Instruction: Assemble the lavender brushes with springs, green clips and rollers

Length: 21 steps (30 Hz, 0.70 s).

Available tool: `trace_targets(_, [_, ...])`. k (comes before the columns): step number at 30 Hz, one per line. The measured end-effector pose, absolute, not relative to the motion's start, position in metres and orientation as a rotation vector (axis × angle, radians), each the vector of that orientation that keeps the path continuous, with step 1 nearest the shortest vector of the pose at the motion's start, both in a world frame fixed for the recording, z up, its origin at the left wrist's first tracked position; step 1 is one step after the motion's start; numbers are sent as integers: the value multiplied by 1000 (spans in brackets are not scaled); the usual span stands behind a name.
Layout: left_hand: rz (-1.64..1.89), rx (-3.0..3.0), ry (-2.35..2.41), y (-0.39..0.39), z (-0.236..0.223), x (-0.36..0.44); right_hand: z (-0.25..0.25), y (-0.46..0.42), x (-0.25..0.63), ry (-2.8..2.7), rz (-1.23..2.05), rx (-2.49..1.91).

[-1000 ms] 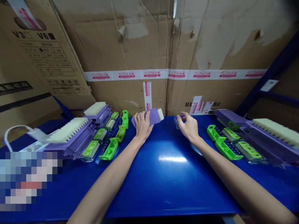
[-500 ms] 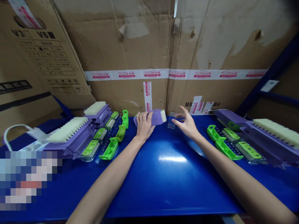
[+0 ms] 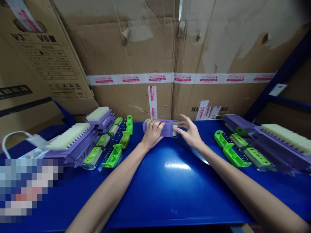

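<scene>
Both my hands meet on a purple brush block (image 3: 167,128) lying at the far middle of the blue table (image 3: 170,187). My left hand (image 3: 152,132) lies over its left part with fingers curled on top. My right hand (image 3: 189,131) pinches the block's right end, where a small clear plastic piece (image 3: 174,129) sits against the pale bristle end. A bit of green shows at the block's left end.
On the left lie purple brushes with pale bristles (image 3: 70,139) and green-handled parts (image 3: 113,152). More green parts (image 3: 233,150) and purple brushes (image 3: 284,142) lie on the right. Cardboard boxes (image 3: 155,58) wall the back. A white cord (image 3: 14,137) loops at far left.
My right hand brought the clear plastic piece leftward and onto the purple block's right end. The block, raised and tilted before, now lies level on the table under my left hand.
</scene>
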State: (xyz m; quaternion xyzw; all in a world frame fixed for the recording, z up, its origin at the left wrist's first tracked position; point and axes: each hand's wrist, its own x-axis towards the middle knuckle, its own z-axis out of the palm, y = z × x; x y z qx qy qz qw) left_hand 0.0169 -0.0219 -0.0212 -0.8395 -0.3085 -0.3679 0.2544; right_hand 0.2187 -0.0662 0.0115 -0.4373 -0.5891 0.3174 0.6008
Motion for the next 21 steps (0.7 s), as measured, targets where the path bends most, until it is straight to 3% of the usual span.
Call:
trace_targets(13, [-940, -2337, -808, -29, -14, 26, 9, -57, 223, -1166, 803, -1137])
trace_targets(18, [-1031, -2210, -1091, -28, -17, 26, 2, -53, 224, -1080, 921, -1381])
trace_targets(21, [-1058, -2227, -1261, -24, -20, 25, 2, -53, 227, -1251, 739, -1546])
